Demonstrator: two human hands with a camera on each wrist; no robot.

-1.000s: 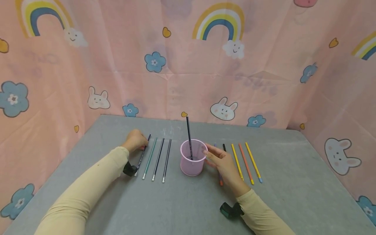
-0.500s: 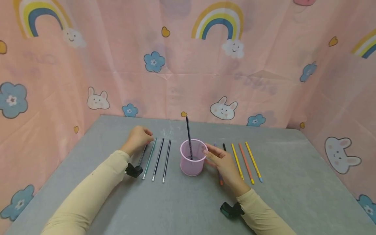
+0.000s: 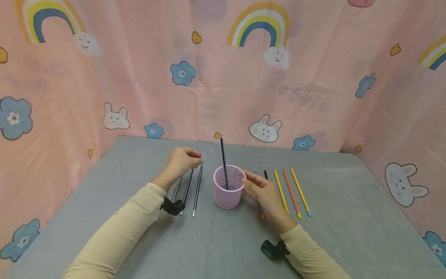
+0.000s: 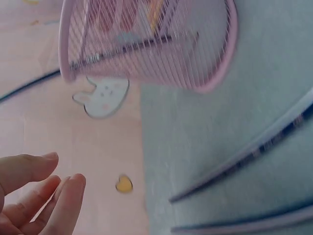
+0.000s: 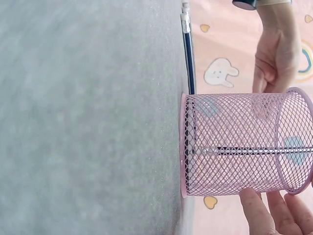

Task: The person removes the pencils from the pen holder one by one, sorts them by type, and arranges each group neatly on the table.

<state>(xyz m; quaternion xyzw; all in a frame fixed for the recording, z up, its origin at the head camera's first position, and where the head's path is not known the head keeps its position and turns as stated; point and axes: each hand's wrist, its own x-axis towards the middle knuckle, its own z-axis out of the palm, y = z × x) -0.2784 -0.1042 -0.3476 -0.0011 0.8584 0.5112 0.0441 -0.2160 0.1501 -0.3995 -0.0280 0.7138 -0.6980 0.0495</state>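
Note:
A pink mesh pencil cup (image 3: 227, 197) stands upright mid-table, a dark pencil (image 3: 223, 159) leaning in it, eraser end down. My right hand (image 3: 266, 195) holds the cup's right side, thumb at the rim; its fingers (image 5: 281, 215) show against the mesh in the right wrist view. My left hand (image 3: 181, 162) hovers near the far ends of the left-hand pencils, thumb and fingertips apart with nothing between them in the left wrist view. Below it lie a green pencil (image 3: 177, 189) and two dark pencils, one (image 3: 197, 190) nearest the cup. Hand and wrist hide parts of this row.
Right of the cup lie several more pencils, among them a yellow one (image 3: 281, 192), an orange one (image 3: 292, 193) and an outer yellow one (image 3: 301, 192). My right hand partly covers a purple one (image 3: 262, 213). A patterned pink cloth (image 3: 209, 104) hangs behind the grey table (image 3: 223, 248).
My left hand has moved right, from the leftmost dark pencil across the row toward the cup. That pencil is now out of sight behind my arm. The right hand and cup have stayed put.

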